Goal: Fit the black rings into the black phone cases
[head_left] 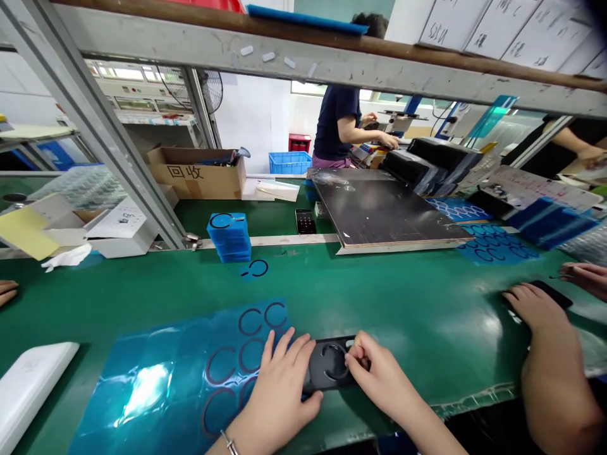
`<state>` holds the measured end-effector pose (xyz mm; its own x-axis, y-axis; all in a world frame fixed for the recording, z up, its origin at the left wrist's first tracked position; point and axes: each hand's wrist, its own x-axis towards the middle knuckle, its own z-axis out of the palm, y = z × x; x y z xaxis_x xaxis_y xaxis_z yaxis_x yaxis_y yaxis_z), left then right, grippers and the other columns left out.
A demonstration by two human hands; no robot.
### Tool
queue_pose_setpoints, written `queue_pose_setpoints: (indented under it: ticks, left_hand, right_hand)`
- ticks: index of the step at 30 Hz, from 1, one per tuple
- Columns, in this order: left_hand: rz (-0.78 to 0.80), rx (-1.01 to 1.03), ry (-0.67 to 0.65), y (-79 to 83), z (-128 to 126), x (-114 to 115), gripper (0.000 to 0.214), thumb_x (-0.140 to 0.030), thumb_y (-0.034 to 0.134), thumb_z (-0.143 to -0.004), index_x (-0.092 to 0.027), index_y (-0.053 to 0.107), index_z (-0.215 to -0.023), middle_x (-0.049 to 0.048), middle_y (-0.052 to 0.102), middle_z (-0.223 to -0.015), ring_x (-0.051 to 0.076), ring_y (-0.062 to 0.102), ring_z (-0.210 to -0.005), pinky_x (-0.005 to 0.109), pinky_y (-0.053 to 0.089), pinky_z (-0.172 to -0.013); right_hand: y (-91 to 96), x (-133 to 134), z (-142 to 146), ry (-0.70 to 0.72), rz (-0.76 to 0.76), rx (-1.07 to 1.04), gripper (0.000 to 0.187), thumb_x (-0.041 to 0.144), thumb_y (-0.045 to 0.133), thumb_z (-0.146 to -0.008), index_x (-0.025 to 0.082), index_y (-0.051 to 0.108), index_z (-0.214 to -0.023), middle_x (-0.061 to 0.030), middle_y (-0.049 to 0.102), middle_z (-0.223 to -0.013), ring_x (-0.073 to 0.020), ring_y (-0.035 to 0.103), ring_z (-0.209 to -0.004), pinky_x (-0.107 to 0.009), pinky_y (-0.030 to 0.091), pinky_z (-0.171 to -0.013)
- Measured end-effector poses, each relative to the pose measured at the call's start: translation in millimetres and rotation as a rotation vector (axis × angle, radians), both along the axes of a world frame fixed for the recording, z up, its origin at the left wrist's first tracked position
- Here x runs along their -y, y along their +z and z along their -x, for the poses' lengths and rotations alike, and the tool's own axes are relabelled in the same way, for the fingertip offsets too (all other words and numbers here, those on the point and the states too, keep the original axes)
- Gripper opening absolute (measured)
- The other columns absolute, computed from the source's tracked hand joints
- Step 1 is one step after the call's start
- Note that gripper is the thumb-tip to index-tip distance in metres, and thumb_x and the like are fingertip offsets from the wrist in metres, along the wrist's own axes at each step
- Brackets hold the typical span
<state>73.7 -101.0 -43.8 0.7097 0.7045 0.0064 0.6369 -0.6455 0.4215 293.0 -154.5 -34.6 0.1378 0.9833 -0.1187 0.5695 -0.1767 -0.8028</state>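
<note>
A black flat piece that looks like a phone case (315,381) lies on the green bench in front of me. My left hand (279,388) spans its left end, with the fingers along the top and the thumb at the near edge. On its face sits a dark C-shaped ring (327,373). My right hand (372,366) is pinched at the ring's right edge; the fingertips partly hide what is between them. A blue film sheet (156,373) with several C-shaped rings lies to the left, partly under my left hand.
A stack of blue film pieces (230,240) and a loose ring piece (258,268) stand beyond. A white object (35,379) lies at left, a dark board (389,208) at the back. A co-worker's hand (533,303) is at right. A metal post (104,126) rises at left.
</note>
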Motion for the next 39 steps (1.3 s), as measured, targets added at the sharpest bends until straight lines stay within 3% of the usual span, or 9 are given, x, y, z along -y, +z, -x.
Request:
queue_pose_setpoints:
  ticks: [9,15,23,29,34,39]
  left_hand:
    - [-0.021,-0.010,-0.019,-0.6,1.8,-0.7,0.072,-0.026,0.067,-0.075,-0.023,0.046,-0.143,0.0073,0.050,-0.150,0.036,0.037,-0.142,0.066,0.020,-0.118]
    - [-0.105,-0.021,-0.074,-5.0,2.4,-0.6,0.069,-0.024,0.068,-0.077,-0.036,0.049,-0.142,0.0064,0.048,-0.151,0.039,0.036,-0.141,0.070,0.022,-0.114]
    - [-0.111,-0.076,-0.087,-1.1,0.6,-0.3,0.065,-0.027,0.069,-0.078,-0.035,0.052,-0.140,0.0100,0.048,-0.151,0.042,0.038,-0.140,0.072,0.024,-0.112]
    - [-0.119,-0.080,-0.083,-2.8,0.8,0.5,0.065,-0.026,0.067,-0.079,-0.036,0.050,-0.141,0.0084,0.047,-0.152,0.040,0.036,-0.142,0.071,0.022,-0.113]
    - [-0.107,-0.118,-0.078,1.9,-1.0,0.9,0.064,-0.027,0.064,-0.081,-0.036,0.049,-0.142,0.0083,0.047,-0.152,0.040,0.036,-0.142,0.071,0.024,-0.112]
    - [-0.105,-0.140,-0.057,8.0,-4.5,1.0,0.063,-0.025,0.064,-0.078,-0.037,0.052,-0.139,0.0077,0.050,-0.150,0.039,0.038,-0.141,0.070,0.026,-0.113]
  right_hand:
    - [-1.6,0.4,2.7,0.077,-0.040,0.222,0.021,0.023,0.042,-0.089,0.027,0.029,-0.073,0.0053,0.046,-0.064,-0.0148,0.047,-0.056,-0.025,0.037,-0.054]
    - [-4.1,0.0,7.0,0.148,-0.143,0.395,0.021,0.015,0.038,-0.088,0.027,0.027,-0.074,0.0027,0.047,-0.066,-0.0167,0.051,-0.059,-0.026,0.037,-0.055]
    - [-17.6,-1.2,9.8,0.246,-0.246,0.592,0.023,0.002,0.037,-0.083,0.021,0.050,-0.082,-0.0069,0.059,-0.075,-0.0237,0.056,-0.071,-0.034,0.042,-0.066]
    - [-6.8,1.2,0.4,0.275,-0.293,0.613,0.020,0.008,0.042,-0.092,0.019,0.058,-0.085,-0.0083,0.063,-0.083,-0.0254,0.057,-0.085,-0.041,0.046,-0.078]
    - [-7.0,12.0,-10.1,0.288,-0.373,0.584,0.021,0.017,0.050,-0.096,0.022,0.068,-0.106,-0.0102,0.068,-0.110,-0.0299,0.055,-0.110,-0.051,0.044,-0.096]
    - [-10.8,15.8,-10.4,0.303,-0.404,0.532,0.026,0.016,0.050,-0.097,0.020,0.071,-0.112,-0.0098,0.071,-0.104,-0.0272,0.058,-0.104,-0.050,0.047,-0.093]
